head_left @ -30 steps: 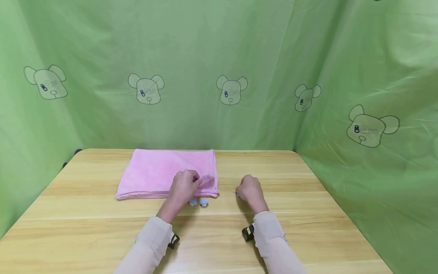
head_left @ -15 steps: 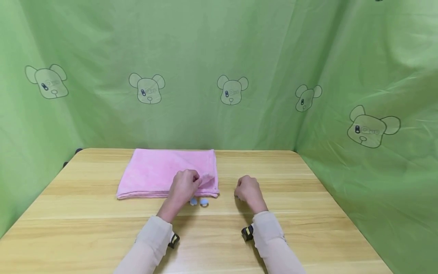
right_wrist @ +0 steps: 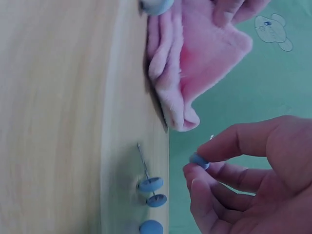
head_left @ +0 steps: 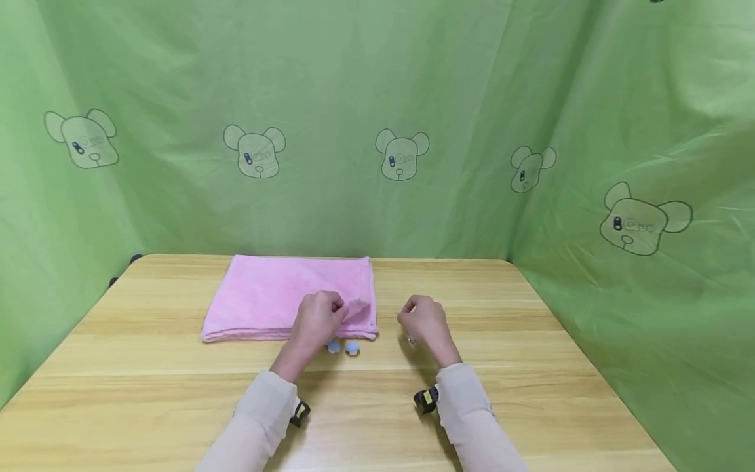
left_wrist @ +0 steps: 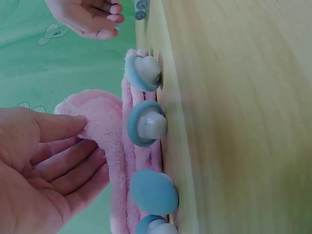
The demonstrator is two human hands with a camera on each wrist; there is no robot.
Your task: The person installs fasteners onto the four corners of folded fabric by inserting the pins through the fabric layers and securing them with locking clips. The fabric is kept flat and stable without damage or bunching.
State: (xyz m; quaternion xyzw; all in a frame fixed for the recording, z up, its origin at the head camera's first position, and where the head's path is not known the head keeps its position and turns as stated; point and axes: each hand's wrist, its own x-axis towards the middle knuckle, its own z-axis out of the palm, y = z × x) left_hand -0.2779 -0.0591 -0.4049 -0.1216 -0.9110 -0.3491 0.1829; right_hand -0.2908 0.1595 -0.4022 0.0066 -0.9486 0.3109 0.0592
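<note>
A folded pink fleece blanket lies at the table's back left. My left hand pinches its lifted near right corner between thumb and fingers. Along the blanket's front edge, several blue-and-white mushroom-shaped caps rest on the wood; the left forearm hides some of them in the head view. To the right, my right hand is raised off the tabletop, pinching a small blue round-headed pin between thumb and fingertips. Below that hand lie several blue discs, one with a thin metal needle sticking out.
The light wood table has a rounded back edge. Green curtains printed with bear heads stand behind and at both sides. Each wrist carries a small black camera.
My right hand has risen from the blue discs and shifted slightly left, now with a pin in its fingers. The left hand stays on the blanket corner.
</note>
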